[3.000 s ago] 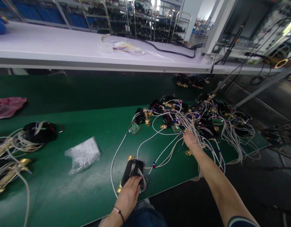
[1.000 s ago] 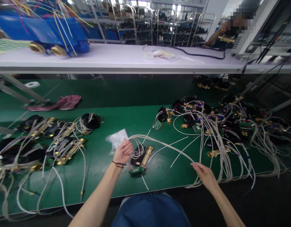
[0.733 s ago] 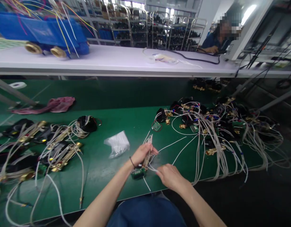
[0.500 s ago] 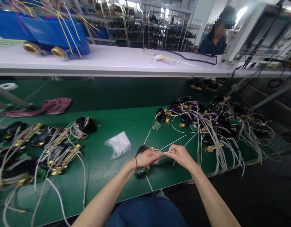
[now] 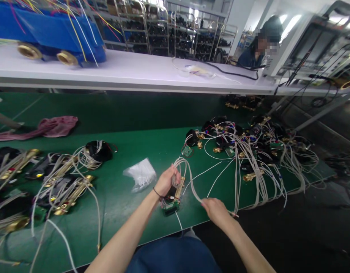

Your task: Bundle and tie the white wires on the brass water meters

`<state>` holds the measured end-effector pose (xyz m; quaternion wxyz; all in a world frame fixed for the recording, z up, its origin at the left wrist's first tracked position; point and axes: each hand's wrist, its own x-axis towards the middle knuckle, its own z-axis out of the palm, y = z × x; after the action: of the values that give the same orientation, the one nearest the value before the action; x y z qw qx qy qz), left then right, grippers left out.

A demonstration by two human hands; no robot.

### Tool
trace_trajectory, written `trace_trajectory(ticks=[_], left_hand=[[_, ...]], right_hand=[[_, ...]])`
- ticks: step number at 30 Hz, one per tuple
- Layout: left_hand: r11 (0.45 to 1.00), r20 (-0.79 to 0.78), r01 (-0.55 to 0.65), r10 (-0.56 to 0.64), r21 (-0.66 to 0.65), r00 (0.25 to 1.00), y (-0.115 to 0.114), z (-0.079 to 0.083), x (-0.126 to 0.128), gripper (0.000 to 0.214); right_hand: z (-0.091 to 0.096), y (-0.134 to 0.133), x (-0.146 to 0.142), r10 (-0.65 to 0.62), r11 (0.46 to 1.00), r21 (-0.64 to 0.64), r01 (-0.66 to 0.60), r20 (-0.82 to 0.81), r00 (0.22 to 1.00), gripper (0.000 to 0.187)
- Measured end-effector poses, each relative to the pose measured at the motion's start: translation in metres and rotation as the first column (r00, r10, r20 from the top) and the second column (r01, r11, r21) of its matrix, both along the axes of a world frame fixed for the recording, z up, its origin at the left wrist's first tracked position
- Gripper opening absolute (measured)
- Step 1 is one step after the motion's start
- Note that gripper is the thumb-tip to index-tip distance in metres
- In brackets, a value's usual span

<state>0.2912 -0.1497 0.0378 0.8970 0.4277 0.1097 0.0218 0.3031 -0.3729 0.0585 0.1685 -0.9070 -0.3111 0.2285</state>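
Observation:
My left hand [image 5: 167, 179] is closed around a looped bundle of white cable [image 5: 183, 165] just above a brass-and-black meter body [image 5: 178, 188] with a small green circuit board [image 5: 171, 207] lying on the green mat [image 5: 126, 151]. My right hand [image 5: 216, 211] pinches the same white cable lower down near the mat's front edge. The cable arcs between both hands.
A heap of wired brass meter units [image 5: 257, 148] lies to the right, another heap [image 5: 49, 178] to the left. A clear plastic bag [image 5: 140, 175] sits beside my left hand. A pink cloth [image 5: 54, 127] lies far left. A seated person [image 5: 256, 47] is behind the white shelf [image 5: 129, 74].
My right hand has dropped from beside the left hand toward the mat's front edge, drawing the cable out. The left hand has lifted slightly with a coil of cable in it.

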Motion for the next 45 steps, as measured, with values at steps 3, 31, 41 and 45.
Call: trace_trajectory(ticks=[3, 31, 41, 45], left_hand=[[0.918, 0.002, 0.149, -0.161, 0.367, 0.987, -0.021, 0.003, -0.001, 0.039], [0.848, -0.045, 0.475, -0.479, 0.234, 0.877, -0.002, -0.006, -0.027, 0.035], [0.499, -0.152, 0.4, -0.465, 0.769, 0.872, -0.027, -0.03, -0.054, 0.04], [0.247, -0.133, 0.258, -0.43, 0.934, 0.893, -0.039, -0.043, -0.061, 0.029]], right_hand=[[0.008, 0.019, -0.009, 0.243, 0.963, 0.124, -0.239, -0.018, 0.97, 0.027], [-0.03, 0.045, 0.05, 0.031, 0.958, 0.275, 0.074, -0.359, 0.933, 0.04], [-0.023, 0.037, 0.094, 0.195, 0.969, 0.215, -0.124, -0.347, 0.918, 0.053], [-0.027, 0.129, 0.079, 0.269, 0.936, 0.285, -0.207, -0.2, 0.942, 0.037]])
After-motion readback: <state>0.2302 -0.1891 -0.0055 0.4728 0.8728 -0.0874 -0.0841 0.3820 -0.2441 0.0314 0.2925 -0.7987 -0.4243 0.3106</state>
